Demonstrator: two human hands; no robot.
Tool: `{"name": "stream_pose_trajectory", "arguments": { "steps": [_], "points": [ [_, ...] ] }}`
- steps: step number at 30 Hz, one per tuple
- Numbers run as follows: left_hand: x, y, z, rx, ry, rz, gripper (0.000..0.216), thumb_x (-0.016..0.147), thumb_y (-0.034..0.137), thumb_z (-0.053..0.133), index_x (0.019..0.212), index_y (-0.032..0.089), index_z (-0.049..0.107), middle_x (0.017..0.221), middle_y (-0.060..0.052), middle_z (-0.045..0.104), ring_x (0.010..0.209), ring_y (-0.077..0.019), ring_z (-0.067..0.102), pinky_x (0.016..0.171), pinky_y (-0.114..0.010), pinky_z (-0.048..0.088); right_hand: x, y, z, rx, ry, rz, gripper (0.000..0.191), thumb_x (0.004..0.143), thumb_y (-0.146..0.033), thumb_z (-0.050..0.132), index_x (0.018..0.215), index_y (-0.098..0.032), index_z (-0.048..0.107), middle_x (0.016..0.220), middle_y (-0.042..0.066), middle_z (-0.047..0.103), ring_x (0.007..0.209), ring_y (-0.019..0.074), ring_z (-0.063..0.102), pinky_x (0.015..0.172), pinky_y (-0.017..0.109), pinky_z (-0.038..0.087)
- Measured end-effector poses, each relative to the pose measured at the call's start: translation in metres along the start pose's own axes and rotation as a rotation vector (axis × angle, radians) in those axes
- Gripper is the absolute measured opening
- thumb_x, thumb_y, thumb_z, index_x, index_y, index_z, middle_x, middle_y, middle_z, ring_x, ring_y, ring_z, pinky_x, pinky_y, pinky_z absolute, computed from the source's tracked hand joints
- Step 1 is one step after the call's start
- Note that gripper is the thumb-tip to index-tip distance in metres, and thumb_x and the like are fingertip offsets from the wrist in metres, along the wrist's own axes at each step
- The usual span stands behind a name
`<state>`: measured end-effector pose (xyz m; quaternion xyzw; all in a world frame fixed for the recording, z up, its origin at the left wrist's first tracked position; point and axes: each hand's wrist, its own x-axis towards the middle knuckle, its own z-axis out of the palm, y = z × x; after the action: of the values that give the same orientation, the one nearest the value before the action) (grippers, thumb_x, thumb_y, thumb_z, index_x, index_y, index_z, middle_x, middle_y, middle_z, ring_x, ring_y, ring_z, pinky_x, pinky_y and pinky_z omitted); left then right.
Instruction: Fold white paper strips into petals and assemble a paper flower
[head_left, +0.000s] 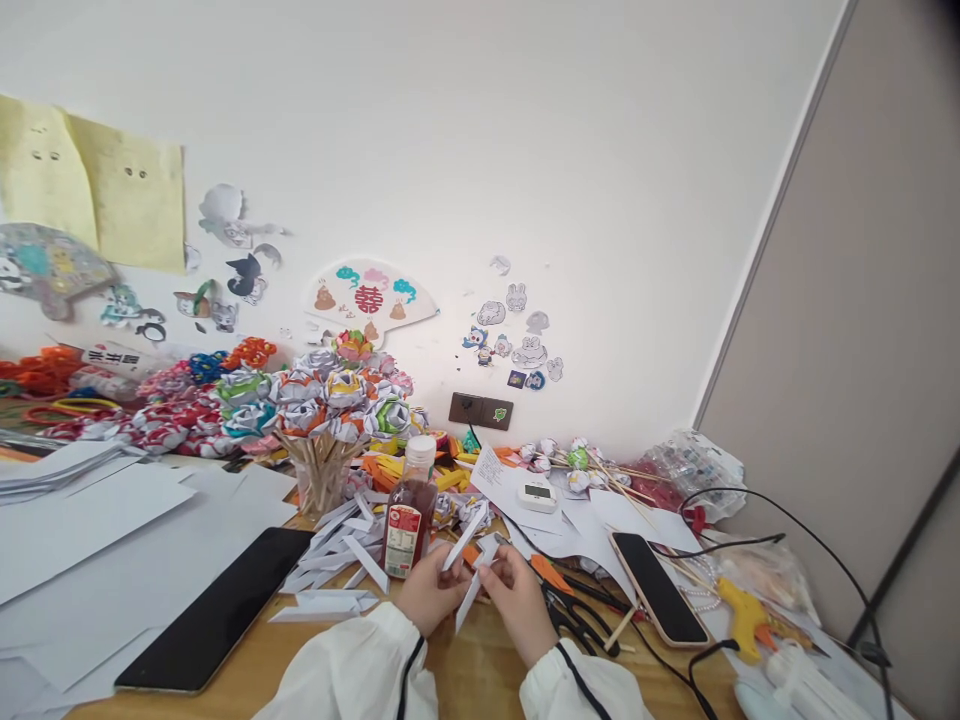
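White paper strip (466, 538) slants away rightward from the left hand (433, 592).

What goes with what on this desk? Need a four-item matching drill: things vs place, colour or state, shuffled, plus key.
Things:
1. Folded paper strips
2. Tablet
3. Glue gun
4. Labelled bottle

Place, colour or state:
A. Yellow body
B. In the fingers of the left hand and right hand
C. Upright, with a white cap on
D. Flat, dark-screened, left of both hands

Pairs: 1-B, 2-D, 3-A, 4-C
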<state>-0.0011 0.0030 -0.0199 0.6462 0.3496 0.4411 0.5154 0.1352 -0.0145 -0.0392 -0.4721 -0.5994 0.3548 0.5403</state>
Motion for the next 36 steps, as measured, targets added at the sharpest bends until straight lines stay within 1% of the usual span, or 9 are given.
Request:
{"name": "stream_pose_trajectory", "arguments": {
  "steps": [5,8,10,13,19,22,27,30,36],
  "points": [
    [-0.006,0.004,0.006,-0.014,-0.056,-0.065,0.037,0.052,0.044,0.062,0.055,0.02,0.034,0.044,0.011,0.036,0.04,-0.0054,0.038,0.041,-0.018,0.032,-0.001,-0.012,-0.002,0.105,-0.052,-0.035,0.023,0.069,-0.039,0.052,0.073,-0.016,0.053,0.071,0.002,0.057,0.069,0.017,0.054,0.062,0.028,0.043],
    [-0.009,0.004,0.008,0.001,-0.121,-0.171,0.037,0.061,0.056,0.047,0.069,0.02,0.041,0.04,0.01,0.042,0.032,-0.0072,0.039,0.033,-0.019,0.029,-0.001,-0.022,-0.006,0.201,-0.014,-0.03,0.02,0.072,-0.037,0.05,0.074,-0.017,0.051,0.069,0.001,0.057,0.068,0.0166,0.054,0.063,0.028,0.043],
    [-0.009,0.004,0.008,0.041,-0.073,-0.18,0.042,0.064,0.061,0.037,0.07,0.02,0.044,0.041,0.008,0.044,0.03,-0.0075,0.039,0.03,-0.018,0.026,0.0,-0.024,-0.009,0.236,0.011,-0.015,0.019,0.073,-0.036,0.048,0.075,-0.017,0.049,0.063,-0.001,0.054,0.06,0.0143,0.052,0.057,0.026,0.042],
    [-0.007,0.004,0.005,0.122,-0.013,-0.139,0.044,0.065,0.061,0.034,0.064,0.019,0.045,0.041,0.007,0.042,0.032,-0.0067,0.036,0.031,-0.017,0.025,0.003,-0.023,-0.013,0.213,0.035,-0.036,0.021,0.075,-0.038,0.045,0.07,-0.018,0.047,0.054,-0.004,0.046,0.049,0.0097,0.044,0.049,0.021,0.037],
    [-0.005,-0.003,0.003,0.225,-0.111,0.027,0.035,0.068,0.052,0.041,0.064,0.018,0.049,0.048,0.005,0.045,0.045,-0.0094,0.044,0.045,-0.02,0.035,0.0,-0.017,-0.006,0.121,-0.039,-0.06,0.029,0.077,-0.046,0.038,0.078,-0.019,0.047,0.051,-0.007,0.037,0.041,0.0077,0.035,0.041,0.019,0.033],
    [-0.008,-0.004,0.006,0.21,-0.167,0.011,0.032,0.071,0.05,0.039,0.076,0.019,0.048,0.046,0.005,0.047,0.044,-0.0113,0.047,0.045,-0.021,0.037,-0.005,-0.016,-0.003,0.0,-0.013,-0.093,0.03,0.076,-0.046,0.039,0.083,-0.019,0.05,0.052,-0.006,0.041,0.043,0.0089,0.037,0.041,0.019,0.032],
    [-0.007,-0.004,0.006,0.276,-0.103,0.042,0.036,0.073,0.052,0.033,0.059,0.02,0.043,0.048,0.004,0.048,0.046,-0.0109,0.046,0.047,-0.021,0.037,-0.002,-0.016,-0.009,-0.066,0.057,-0.116,0.028,0.077,-0.044,0.039,0.079,-0.018,0.052,0.05,-0.006,0.039,0.044,0.009,0.036,0.043,0.02,0.031],
    [-0.004,-0.008,0.005,0.223,-0.093,-0.006,0.038,0.071,0.055,0.031,0.06,0.02,0.04,0.046,0.005,0.048,0.04,-0.01,0.043,0.042,-0.021,0.034,0.001,-0.018,-0.013,-0.049,0.035,-0.097,0.026,0.077,-0.042,0.038,0.079,-0.018,0.05,0.048,-0.008,0.035,0.042,0.008,0.032,0.041,0.019,0.028],
    [-0.005,0.001,0.004,0.172,-0.181,-0.098,0.041,0.064,0.061,0.034,0.061,0.021,0.04,0.043,0.006,0.047,0.037,-0.01,0.043,0.039,-0.021,0.033,0.001,-0.022,-0.015,-0.014,-0.07,-0.092,0.021,0.077,-0.037,0.04,0.073,-0.018,0.049,0.045,-0.009,0.033,0.04,0.0069,0.031,0.039,0.018,0.026]
  ]
}}
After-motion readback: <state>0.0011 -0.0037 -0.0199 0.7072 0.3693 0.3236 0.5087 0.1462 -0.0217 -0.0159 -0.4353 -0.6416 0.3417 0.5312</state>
